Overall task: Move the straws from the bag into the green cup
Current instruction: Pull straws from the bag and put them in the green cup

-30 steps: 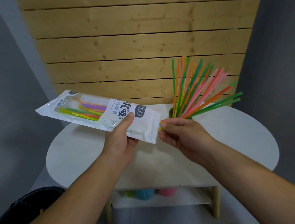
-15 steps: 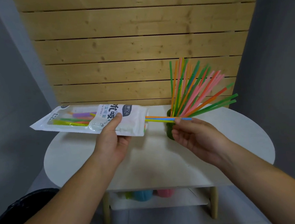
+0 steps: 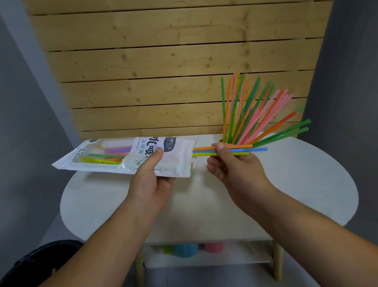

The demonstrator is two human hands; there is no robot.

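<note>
The round white surface (image 3: 301, 179) carries the work, with the green cup (image 3: 221, 139) standing at its far right, almost wholly hidden behind the right hand and the fan of straws (image 3: 256, 112) that already leans out of it toward the right. Below, a lower shelf (image 3: 207, 257) holds blue and pink rounded things, too blurred to name. Above the left of the surface the bag (image 3: 125, 158) is held level, its open mouth turned right toward the cup, likely so straws slide out sideways and travel little. The left hand (image 3: 151, 181) keeps a grip on the bag, thumb on top near the printed label, steadying it against the pull. Through the clear window several straws remain inside, green, yellow, orange and purple. The right hand (image 3: 236, 169) pinches a small bundle of drawn straws (image 3: 232, 150), orange, blue and yellow-green, between thumb and fingers; their left ends sit at the bag's mouth while their right ends reach just in front of the cup.
</note>
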